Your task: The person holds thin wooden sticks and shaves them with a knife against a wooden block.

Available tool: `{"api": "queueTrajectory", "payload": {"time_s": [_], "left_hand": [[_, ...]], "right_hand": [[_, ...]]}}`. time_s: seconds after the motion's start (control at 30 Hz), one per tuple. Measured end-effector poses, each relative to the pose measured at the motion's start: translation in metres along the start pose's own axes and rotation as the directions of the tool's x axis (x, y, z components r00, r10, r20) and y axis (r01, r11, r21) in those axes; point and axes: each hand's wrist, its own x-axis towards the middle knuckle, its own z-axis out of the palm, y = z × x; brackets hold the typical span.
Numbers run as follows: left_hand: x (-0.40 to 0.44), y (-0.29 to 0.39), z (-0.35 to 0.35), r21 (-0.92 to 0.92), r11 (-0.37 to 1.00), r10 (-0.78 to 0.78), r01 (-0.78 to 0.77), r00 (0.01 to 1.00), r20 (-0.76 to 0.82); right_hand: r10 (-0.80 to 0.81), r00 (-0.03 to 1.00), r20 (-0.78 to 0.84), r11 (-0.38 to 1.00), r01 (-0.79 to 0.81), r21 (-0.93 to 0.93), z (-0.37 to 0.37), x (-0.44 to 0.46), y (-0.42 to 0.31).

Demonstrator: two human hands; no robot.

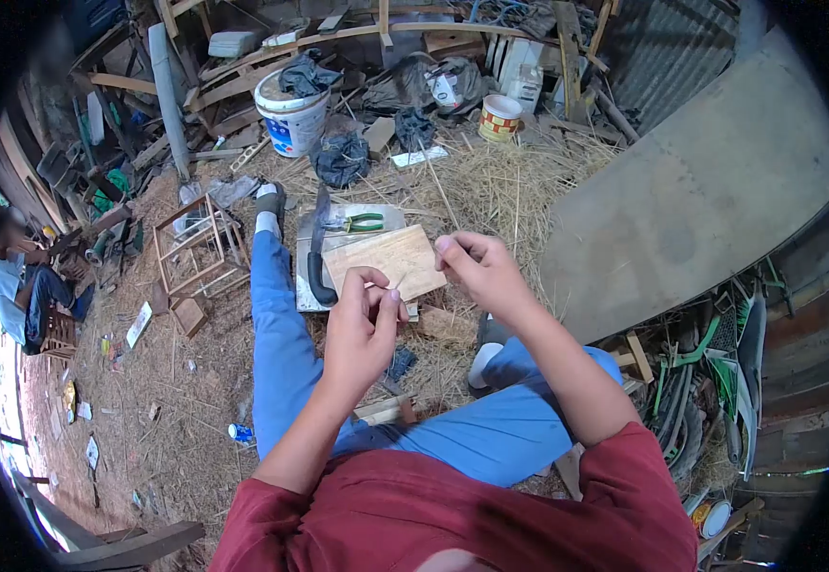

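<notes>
My left hand [365, 329] is closed in a pinch, with a thin light sliver [400, 281] at its fingertips. To the right, my right hand [481, 272] has its thumb and fingers pressed together; what they hold is too small to make out. Below both hands lies a pale wooden board [383, 259] on a grey slab [302, 276]. A large knife with a black handle [316, 279] rests along the slab's left side. Green-handled pliers [365, 222] lie behind the board.
A wooden frame [200, 250] stands left of my leg. Farther back are a white bucket [293, 119] and a small red-and-yellow tub [500, 119]. A large flat panel [691, 200] leans at the right. Another person [29, 286] sits at the far left.
</notes>
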Motion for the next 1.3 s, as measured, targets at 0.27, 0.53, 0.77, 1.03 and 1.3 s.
{"api": "queueTrajectory", "payload": {"time_s": [0.27,0.53,0.77,1.03,1.3], "left_hand": [[-0.002,0.000,0.003,0.082,0.992,-0.105,0.099,0.991,0.081],[0.002,-0.006,0.001,-0.023,0.999,-0.035,0.037,0.998,0.059],[0.016,-0.003,-0.015,-0.214,0.934,0.204,-0.285,0.920,-0.335],[0.017,-0.012,-0.019,-0.491,0.761,0.104,-0.423,0.828,-0.551],[0.013,0.000,-0.016,-0.554,0.736,0.059,-0.389,0.852,-0.520]], "right_hand": [[-0.039,0.989,0.144,0.998,0.046,-0.046,0.013,-0.005,0.004],[0.020,0.996,-0.082,0.984,-0.005,0.178,0.008,0.000,0.000],[0.099,0.985,-0.139,0.967,-0.063,0.246,0.008,-0.005,-0.007],[0.325,0.946,0.000,0.926,-0.318,0.203,0.011,-0.001,-0.003],[0.313,0.947,-0.065,0.894,-0.271,0.356,0.004,0.003,0.007]]}}
